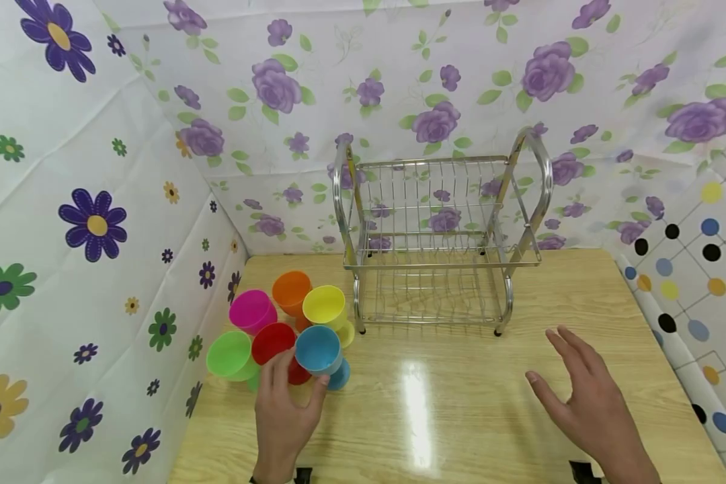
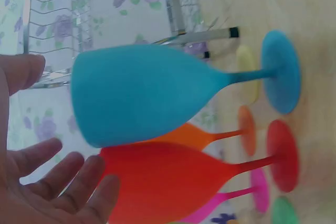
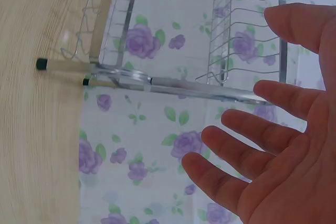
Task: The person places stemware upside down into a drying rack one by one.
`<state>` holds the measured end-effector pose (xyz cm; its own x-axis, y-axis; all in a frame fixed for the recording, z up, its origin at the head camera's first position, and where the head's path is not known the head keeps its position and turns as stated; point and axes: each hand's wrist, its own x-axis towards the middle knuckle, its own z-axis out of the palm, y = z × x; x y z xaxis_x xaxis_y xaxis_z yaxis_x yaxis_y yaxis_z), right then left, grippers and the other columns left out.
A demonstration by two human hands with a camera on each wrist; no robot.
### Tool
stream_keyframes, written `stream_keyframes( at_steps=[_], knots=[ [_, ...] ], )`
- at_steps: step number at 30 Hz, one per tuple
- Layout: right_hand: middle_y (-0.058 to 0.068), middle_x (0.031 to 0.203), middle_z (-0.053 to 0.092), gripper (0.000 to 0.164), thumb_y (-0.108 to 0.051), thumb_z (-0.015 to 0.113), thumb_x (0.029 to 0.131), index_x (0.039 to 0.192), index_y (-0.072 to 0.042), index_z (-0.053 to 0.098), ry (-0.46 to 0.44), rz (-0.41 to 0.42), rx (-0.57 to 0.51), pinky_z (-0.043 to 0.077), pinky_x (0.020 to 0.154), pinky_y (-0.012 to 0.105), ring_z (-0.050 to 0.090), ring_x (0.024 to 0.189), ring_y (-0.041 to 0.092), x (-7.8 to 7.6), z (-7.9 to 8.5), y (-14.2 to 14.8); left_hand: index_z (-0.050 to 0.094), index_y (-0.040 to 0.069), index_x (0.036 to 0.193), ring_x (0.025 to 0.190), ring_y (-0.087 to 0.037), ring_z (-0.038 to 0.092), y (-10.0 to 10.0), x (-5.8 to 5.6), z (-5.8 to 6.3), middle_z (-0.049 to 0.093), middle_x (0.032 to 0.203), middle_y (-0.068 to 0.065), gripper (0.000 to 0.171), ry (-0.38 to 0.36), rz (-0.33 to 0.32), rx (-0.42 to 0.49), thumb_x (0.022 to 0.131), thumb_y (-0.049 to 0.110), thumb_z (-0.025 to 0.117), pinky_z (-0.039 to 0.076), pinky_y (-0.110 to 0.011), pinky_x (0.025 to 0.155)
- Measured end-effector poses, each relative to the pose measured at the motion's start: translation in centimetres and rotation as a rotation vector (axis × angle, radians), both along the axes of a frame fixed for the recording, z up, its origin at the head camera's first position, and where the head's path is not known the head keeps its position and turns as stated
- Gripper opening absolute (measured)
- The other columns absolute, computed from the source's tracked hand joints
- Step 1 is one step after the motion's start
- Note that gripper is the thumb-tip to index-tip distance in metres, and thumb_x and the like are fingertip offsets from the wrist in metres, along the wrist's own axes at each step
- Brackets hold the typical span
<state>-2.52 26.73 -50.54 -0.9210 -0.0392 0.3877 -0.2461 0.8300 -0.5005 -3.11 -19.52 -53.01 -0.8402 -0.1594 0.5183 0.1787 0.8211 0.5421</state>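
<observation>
A blue plastic goblet stands upright at the front right of a cluster of goblets. My left hand is at its near side, thumb and fingers spread apart around the bowl. In the left wrist view the blue goblet has a gap between it and the thumb, and the red goblet is right at the fingertips. Beside and behind stand green, magenta, orange and yellow goblets. Over the right side of the table, my right hand holds nothing, its fingers extended and apart.
A two-tier metal dish rack stands at the back middle of the wooden table, just right of the goblets. Flowered cloth hangs behind it, with patterned sheets on the left and right.
</observation>
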Motion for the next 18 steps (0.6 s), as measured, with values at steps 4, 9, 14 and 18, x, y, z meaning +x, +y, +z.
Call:
stream_keyframes(
  at_steps=[4, 9, 14, 18],
  knots=[
    [0.019, 0.157, 0.051, 0.084, -0.018, 0.091, 0.082, 0.156, -0.013, 0.052, 0.052, -0.004, -0.061, 0.049, 0.096, 0.053, 0.052, 0.136, 0.047, -0.2, -0.1, -0.8, 0.060, 0.001, 0.139, 0.122, -0.028, 0.061, 0.6, 0.4, -1.3, 0.062, 0.133, -0.014, 0.074, -0.014, 0.052, 0.053, 0.080, 0.030, 0.094, 0.061, -0.048, 0.095],
    [0.018, 0.153, 0.056, 0.086, -0.014, 0.093, 0.078, 0.155, -0.014, 0.054, 0.097, -0.003, -0.102, 0.034, 0.106, 0.010, 0.056, 0.133, 0.044, -0.3, -0.2, -1.4, 0.056, 0.001, 0.143, 0.124, -0.027, 0.061, 1.5, 0.8, -3.3, 0.060, 0.134, -0.014, 0.078, 0.005, 0.090, 0.182, 0.081, 0.026, 0.094, 0.046, -0.010, 0.106],
    [0.017, 0.152, 0.057, 0.083, -0.017, 0.091, 0.082, 0.156, -0.018, 0.053, 0.053, -0.016, -0.131, 0.038, 0.106, 0.013, 0.057, 0.133, 0.043, -0.2, -0.3, -1.8, 0.050, 0.003, 0.148, 0.131, -0.031, 0.061, 2.4, 0.4, -4.6, 0.057, 0.140, -0.014, 0.084, -0.029, 0.120, 0.329, 0.081, 0.028, 0.095, 0.048, -0.023, 0.114],
    [0.016, 0.151, 0.058, 0.081, -0.015, 0.091, 0.083, 0.155, -0.018, 0.054, 0.039, -0.005, -0.169, 0.030, 0.103, -0.003, 0.058, 0.135, 0.027, -0.2, -0.5, -2.1, 0.049, 0.002, 0.148, 0.126, -0.027, 0.061, 3.3, 0.0, -5.1, 0.056, 0.140, -0.016, 0.086, -0.012, 0.132, 0.425, 0.079, 0.023, 0.096, 0.054, -0.034, 0.111]
  ],
)
